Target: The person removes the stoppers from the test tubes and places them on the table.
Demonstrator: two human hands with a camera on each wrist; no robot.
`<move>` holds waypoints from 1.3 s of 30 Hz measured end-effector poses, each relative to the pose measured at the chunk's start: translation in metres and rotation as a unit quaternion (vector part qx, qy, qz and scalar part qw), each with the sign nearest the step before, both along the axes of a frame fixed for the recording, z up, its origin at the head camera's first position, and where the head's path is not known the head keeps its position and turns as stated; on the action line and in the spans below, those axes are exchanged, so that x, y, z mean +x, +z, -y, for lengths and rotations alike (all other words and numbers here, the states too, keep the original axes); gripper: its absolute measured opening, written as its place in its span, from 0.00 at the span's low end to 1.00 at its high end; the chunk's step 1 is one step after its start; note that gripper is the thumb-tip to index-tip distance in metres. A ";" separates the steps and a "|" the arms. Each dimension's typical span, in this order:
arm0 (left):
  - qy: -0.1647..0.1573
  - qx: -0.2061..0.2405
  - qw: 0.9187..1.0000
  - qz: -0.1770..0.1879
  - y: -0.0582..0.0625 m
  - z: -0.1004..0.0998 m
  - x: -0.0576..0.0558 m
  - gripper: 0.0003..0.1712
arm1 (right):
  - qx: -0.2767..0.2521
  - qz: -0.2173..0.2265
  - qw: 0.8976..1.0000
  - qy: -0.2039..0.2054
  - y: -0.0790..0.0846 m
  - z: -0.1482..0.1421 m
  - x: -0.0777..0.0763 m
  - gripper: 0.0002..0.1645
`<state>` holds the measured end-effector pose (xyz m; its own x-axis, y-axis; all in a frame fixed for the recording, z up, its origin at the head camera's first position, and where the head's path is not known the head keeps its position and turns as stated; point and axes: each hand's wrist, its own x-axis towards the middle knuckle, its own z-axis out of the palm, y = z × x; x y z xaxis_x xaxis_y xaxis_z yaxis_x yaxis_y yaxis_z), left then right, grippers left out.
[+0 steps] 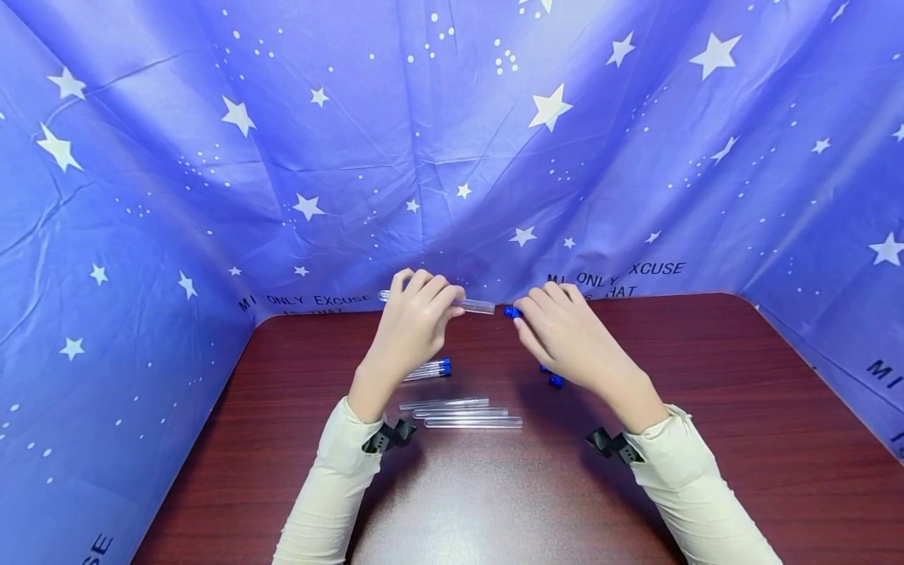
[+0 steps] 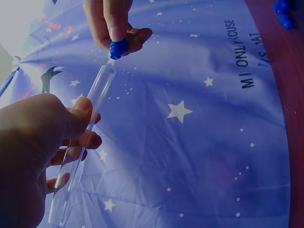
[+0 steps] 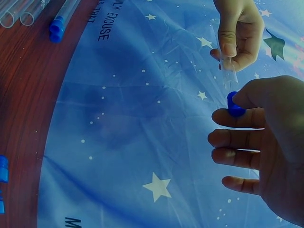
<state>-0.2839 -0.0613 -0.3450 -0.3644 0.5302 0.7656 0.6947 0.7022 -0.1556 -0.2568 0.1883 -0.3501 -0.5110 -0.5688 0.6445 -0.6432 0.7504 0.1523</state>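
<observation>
1. A person's left hand [image 1: 418, 318] pinches a clear tube [image 1: 480, 306] between thumb and fingers, its open mouth facing the right hand [image 1: 561, 326].
2. The right hand pinches a blue cap [image 1: 512, 312] between thumb and forefinger, the other fingers spread; the cap sits just off the tube's mouth.
3. Tube and cap are held aloft near the far edge of a dark red table [image 1: 480, 502].
4. On it, I see three uncapped tubes [image 1: 473, 423] lying side by side; blue-capped tubes [image 1: 427, 369] rest beyond, partly hidden by the left wrist.
5. Loose blue caps [image 1: 555, 382] lie by the right hand.
6. A star-printed blue curtain [image 1: 424, 118] hangs behind.
</observation>
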 end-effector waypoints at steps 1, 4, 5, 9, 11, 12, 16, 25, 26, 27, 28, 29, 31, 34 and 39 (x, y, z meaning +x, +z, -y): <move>-0.001 0.001 1.000 -0.001 0.000 0.000 0.000 0.04 | 0.000 0.000 1.000 0.000 0.000 0.000 0.000 0.12; -0.001 0.001 1.000 -0.003 0.001 0.000 0.000 0.04 | -0.001 0.002 1.000 0.000 0.001 0.001 0.000 0.12; 0.000 0.000 1.000 -0.002 0.001 0.000 0.000 0.04 | -0.001 0.001 1.000 0.001 0.001 0.001 0.000 0.12; 0.000 0.000 1.000 0.000 0.001 0.001 0.001 0.05 | -0.002 0.001 1.000 0.002 0.001 0.002 -0.001 0.12; 0.000 0.001 1.000 0.001 0.001 0.001 0.001 0.06 | -0.002 0.000 1.000 0.002 0.001 0.001 -0.001 0.12; -0.001 0.002 1.000 0.001 0.002 0.001 0.001 0.06 | -0.002 0.000 1.000 0.001 0.001 0.001 -0.002 0.12; -0.001 0.005 1.000 0.002 0.002 0.001 0.002 0.05 | -0.003 0.005 1.000 -0.001 0.001 0.001 -0.002 0.12; 0.000 0.006 1.000 0.010 0.002 0.003 0.002 0.05 | -0.006 0.016 1.000 -0.002 0.001 0.001 -0.002 0.13; 0.000 0.007 1.000 0.010 0.002 0.004 0.002 0.05 | -0.006 0.016 1.000 -0.003 0.002 0.000 -0.002 0.13; -0.001 0.008 1.000 0.010 0.002 0.004 0.002 0.05 | -0.007 0.016 1.000 -0.003 0.002 0.000 -0.003 0.13; -0.002 0.009 1.000 0.010 0.001 0.004 0.002 0.05 | -0.008 0.016 1.000 -0.003 0.002 -0.001 -0.003 0.13; -0.003 0.009 1.000 0.011 0.001 0.004 0.001 0.05 | -0.010 0.017 1.000 -0.004 0.003 -0.001 -0.003 0.13; -0.005 0.009 1.000 0.014 0.001 0.004 0.001 0.05 | -0.014 0.020 1.000 -0.005 0.003 -0.003 -0.003 0.14; -0.003 0.002 1.000 0.021 -0.001 0.005 0.000 0.06 | -0.020 0.028 0.999 -0.009 0.004 -0.006 -0.004 0.15; 0.006 -0.016 1.000 0.025 -0.003 0.006 0.000 0.06 | -0.027 0.044 0.999 -0.015 0.003 -0.011 -0.007 0.15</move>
